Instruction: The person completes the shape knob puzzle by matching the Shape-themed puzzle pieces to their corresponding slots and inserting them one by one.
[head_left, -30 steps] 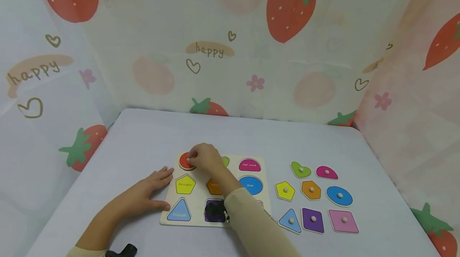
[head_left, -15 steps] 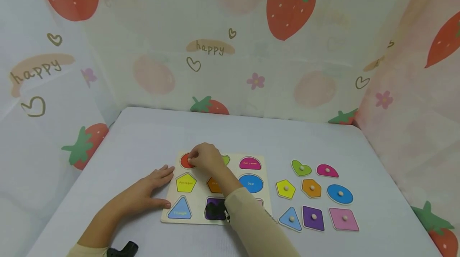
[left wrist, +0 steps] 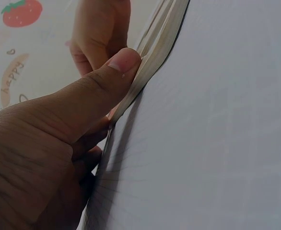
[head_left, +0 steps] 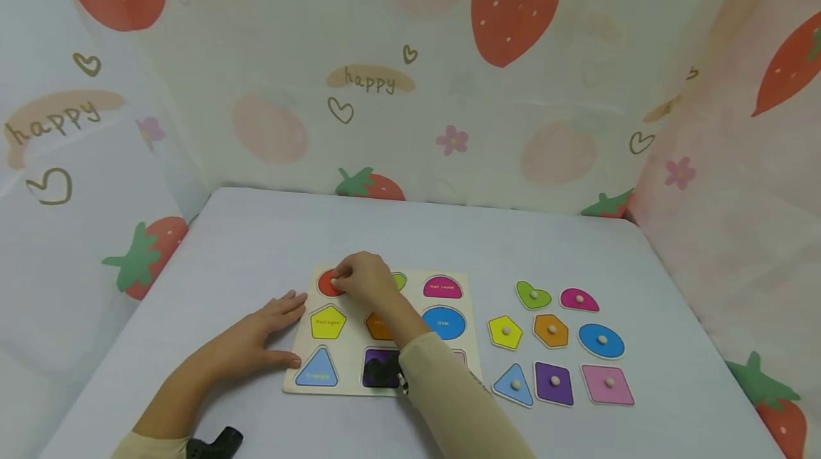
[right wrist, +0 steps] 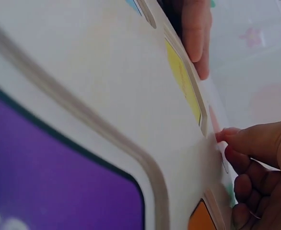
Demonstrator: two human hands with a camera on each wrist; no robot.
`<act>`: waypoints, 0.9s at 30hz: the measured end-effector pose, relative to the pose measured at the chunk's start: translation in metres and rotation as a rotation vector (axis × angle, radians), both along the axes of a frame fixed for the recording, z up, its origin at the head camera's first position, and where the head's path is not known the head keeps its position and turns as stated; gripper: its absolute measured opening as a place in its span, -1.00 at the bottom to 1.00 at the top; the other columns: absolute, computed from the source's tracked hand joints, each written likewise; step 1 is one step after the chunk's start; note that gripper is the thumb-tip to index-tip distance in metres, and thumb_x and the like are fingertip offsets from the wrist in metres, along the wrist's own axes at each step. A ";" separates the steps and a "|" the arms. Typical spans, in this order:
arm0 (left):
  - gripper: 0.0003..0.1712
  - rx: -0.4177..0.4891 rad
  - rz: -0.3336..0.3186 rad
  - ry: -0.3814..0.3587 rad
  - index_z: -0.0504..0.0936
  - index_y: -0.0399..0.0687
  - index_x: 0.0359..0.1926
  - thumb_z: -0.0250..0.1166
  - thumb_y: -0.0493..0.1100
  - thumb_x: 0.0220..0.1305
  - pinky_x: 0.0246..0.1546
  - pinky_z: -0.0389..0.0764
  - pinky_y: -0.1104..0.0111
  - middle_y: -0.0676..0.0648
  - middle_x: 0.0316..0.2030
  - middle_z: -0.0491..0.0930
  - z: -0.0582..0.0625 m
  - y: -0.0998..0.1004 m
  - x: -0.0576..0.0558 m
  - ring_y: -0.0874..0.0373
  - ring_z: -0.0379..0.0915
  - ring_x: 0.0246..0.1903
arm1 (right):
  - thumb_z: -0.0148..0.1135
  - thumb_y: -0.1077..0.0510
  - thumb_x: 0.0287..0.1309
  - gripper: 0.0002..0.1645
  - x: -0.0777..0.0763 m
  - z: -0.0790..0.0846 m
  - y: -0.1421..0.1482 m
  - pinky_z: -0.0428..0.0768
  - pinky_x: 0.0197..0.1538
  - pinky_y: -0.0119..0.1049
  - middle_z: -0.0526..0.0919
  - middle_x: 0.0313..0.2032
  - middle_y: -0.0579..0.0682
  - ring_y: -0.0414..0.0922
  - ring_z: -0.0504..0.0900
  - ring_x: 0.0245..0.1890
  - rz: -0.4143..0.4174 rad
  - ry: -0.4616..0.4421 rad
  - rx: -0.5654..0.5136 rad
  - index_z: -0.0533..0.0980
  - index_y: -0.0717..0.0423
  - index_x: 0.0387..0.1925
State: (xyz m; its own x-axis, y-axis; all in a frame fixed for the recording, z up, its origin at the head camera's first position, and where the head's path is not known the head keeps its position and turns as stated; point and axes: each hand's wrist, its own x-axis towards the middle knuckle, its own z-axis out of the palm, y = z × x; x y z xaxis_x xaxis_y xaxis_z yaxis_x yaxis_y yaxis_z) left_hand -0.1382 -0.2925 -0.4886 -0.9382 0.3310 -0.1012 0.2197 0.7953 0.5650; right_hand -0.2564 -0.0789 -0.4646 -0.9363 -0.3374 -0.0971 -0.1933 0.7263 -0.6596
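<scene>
The red circle [head_left: 324,284] lies at the far left corner of the board [head_left: 349,363]; whether it sits fully flush is hard to tell. The right hand [head_left: 365,278] pinches its knob [head_left: 333,281] between thumb and fingertips. The circle looks like thin wood, so probably light, stiff and sturdy; its smooth face may slip, making the knob the best hold. The left hand [head_left: 263,334], fingers extended, touches the board's left edge. The board has 9 shaped slots; the pentagon [head_left: 328,321], triangle [head_left: 316,370] and oval [head_left: 442,322] slots hold no piece. Beside it, 8 loose pieces [head_left: 544,333] lie on the desk [head_left: 263,231].
</scene>
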 end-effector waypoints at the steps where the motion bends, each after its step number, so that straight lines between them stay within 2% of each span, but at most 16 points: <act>1: 0.18 0.004 -0.004 0.001 0.31 -0.03 0.54 0.49 0.42 0.00 0.50 0.09 -0.22 -0.06 0.59 0.13 0.000 0.000 0.001 -0.22 -0.11 0.59 | 0.45 -0.04 0.24 -0.87 0.000 0.000 0.001 0.66 -0.06 -0.33 0.67 -0.30 -0.22 -0.18 0.54 -0.23 0.000 0.002 0.000 0.76 -0.14 -0.23; 8: 0.18 0.003 -0.007 -0.012 0.30 -0.01 0.55 0.47 0.43 0.02 0.50 0.08 -0.21 -0.05 0.60 0.11 0.000 -0.001 0.001 -0.21 -0.13 0.60 | 0.45 -0.05 0.24 -0.81 0.006 0.011 0.012 0.67 -0.01 -0.26 0.69 -0.27 -0.21 -0.17 0.56 -0.20 -0.012 0.008 -0.019 0.75 -0.13 -0.15; 14: 0.18 -0.009 0.007 -0.014 0.29 0.02 0.55 0.48 0.43 0.01 0.50 0.08 -0.22 -0.05 0.60 0.11 -0.001 -0.001 -0.001 -0.22 -0.13 0.59 | 0.40 -0.02 0.29 -0.79 0.009 0.023 0.025 0.70 -0.10 -0.32 0.68 -0.23 -0.18 -0.16 0.56 -0.19 0.004 0.027 -0.046 0.73 -0.11 -0.08; 20: 0.18 -0.007 0.012 -0.014 0.28 0.04 0.55 0.49 0.42 0.01 0.50 0.08 -0.22 -0.05 0.60 0.11 -0.004 0.000 -0.003 -0.22 -0.13 0.60 | 0.39 -0.02 0.30 -0.79 0.014 0.034 0.039 0.66 -0.13 -0.37 0.68 -0.22 -0.19 -0.17 0.55 -0.17 0.036 0.121 -0.051 0.72 -0.11 -0.08; 27: 0.18 -0.013 0.012 -0.010 0.30 0.03 0.55 0.50 0.41 0.00 0.50 0.09 -0.22 -0.06 0.60 0.11 -0.005 -0.001 -0.003 -0.22 -0.12 0.59 | 0.37 0.00 0.32 -0.76 0.024 0.051 0.060 0.62 0.00 -0.24 0.72 -0.25 -0.20 -0.12 0.56 -0.12 0.108 0.234 -0.045 0.74 -0.04 -0.05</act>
State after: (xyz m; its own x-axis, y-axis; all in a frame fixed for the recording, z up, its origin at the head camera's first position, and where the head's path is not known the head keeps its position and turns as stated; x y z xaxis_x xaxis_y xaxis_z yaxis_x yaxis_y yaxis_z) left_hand -0.1412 -0.2939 -0.4931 -0.9410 0.3181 -0.1152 0.2041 0.8054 0.5564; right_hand -0.2328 -0.0192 -0.4136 -0.8899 -0.4356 0.1353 -0.4193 0.6644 -0.6187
